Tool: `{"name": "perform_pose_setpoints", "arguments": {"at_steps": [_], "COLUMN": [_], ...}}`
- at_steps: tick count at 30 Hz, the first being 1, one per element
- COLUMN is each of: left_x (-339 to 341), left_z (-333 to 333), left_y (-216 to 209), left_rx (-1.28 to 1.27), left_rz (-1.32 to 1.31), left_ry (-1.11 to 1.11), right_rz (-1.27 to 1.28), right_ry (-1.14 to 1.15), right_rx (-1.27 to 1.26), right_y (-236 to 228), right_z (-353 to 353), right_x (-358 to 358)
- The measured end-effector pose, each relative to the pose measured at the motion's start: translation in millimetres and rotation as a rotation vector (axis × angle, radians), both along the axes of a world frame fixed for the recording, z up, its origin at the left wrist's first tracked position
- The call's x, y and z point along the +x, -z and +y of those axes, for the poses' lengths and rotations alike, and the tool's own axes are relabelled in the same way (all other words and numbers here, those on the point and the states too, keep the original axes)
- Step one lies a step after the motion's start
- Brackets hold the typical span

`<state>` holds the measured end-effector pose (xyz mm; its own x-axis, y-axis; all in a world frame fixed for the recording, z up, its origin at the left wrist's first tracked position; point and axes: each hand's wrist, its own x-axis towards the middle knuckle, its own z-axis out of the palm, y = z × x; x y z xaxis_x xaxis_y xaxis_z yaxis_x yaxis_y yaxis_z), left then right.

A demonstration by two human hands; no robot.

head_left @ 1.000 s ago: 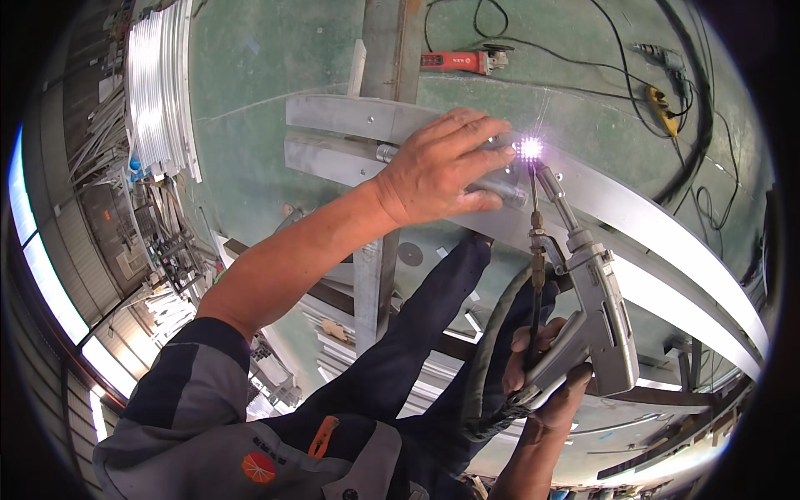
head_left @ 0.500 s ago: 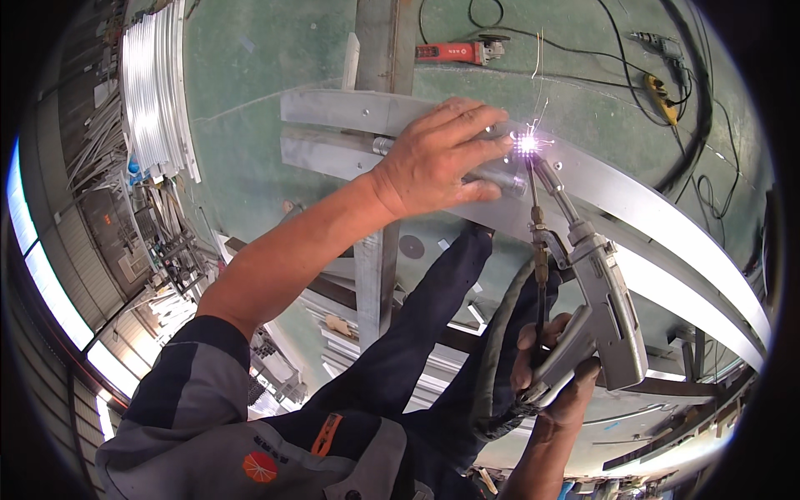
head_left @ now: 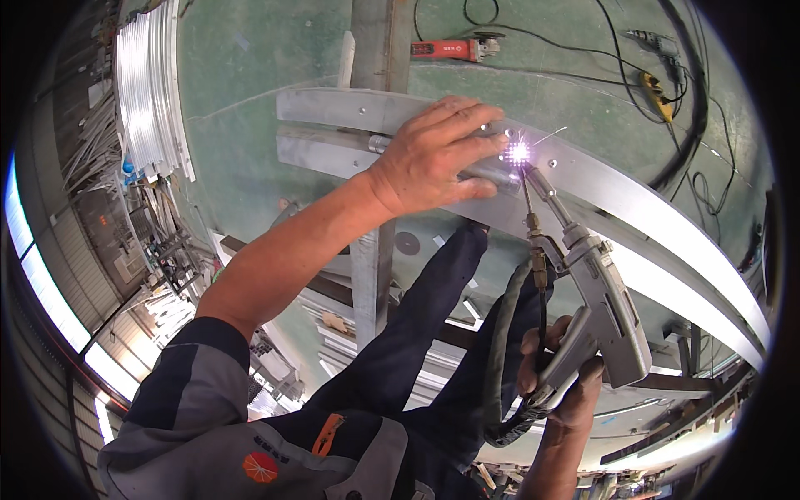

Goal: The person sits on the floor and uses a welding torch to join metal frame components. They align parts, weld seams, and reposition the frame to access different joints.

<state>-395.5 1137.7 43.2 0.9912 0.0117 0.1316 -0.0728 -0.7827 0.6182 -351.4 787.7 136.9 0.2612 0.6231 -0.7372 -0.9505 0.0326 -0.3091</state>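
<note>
My right hand [head_left: 575, 392] grips a grey welding gun [head_left: 615, 321] by its handle, with a wire feed tube clamped beside the nozzle. A bright violet-white glare with a thin spark sits at the nozzle tip, just right of my left fingertips, and hides the spot beneath it. My left hand [head_left: 437, 154] is closed over a short round metal tube [head_left: 379, 143] lying between two long curved metal strips, the far strip [head_left: 321, 105] and the near strip [head_left: 312, 156]. Its fingers reach onto the far strip. The palm hides most of the tube.
Under the strips runs a metal beam [head_left: 367, 287]. A red angle grinder [head_left: 446, 50], a drill [head_left: 658, 46], a yellow tool [head_left: 658, 96] and loose cables lie on the green floor beyond. Stacked silvery profiles [head_left: 150, 92] are at the left. A thick hose [head_left: 496, 358] hangs by my leg.
The nozzle and its glare have shifted slightly left and nearer me along the strips. The spark spray looks different. My left hand stays in place on the work.
</note>
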Motion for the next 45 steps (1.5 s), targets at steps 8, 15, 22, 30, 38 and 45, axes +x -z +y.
{"name": "perform_pose_setpoints", "arguments": {"at_steps": [8,15,22,30,38,45], "left_x": [-0.3,-1.5,-7.8,34.9,209.8,329.0], "left_z": [-0.3,-0.1,1.3,-16.1,-172.7,-297.2], "left_y": [0.6,-1.2,3.1,-31.1,24.4,30.4], "left_rx": [-0.006,0.023,0.006,0.155,-0.07,-0.169], "left_rz": [0.002,0.036,0.145,0.696,0.946,1.192], "left_ry": [-0.005,-0.01,-0.019,-0.094,0.29,0.302], "right_rz": [0.007,0.041,-0.051,-0.382,-0.367,-0.223], "right_ry": [-0.079,-0.14,0.087,0.5,0.945,1.071], "right_rx": [-0.045,-0.085,-0.174,-0.309,-0.38,-0.331], "right_y": [-10.4,-23.0,-66.8,-93.3,-81.3,-64.8], "right_z": [2.1,-2.1,-43.4,-150.8,-254.7,-330.3], "right_x": [20.2,42.9,43.9,6.3,-36.6,-59.0]}}
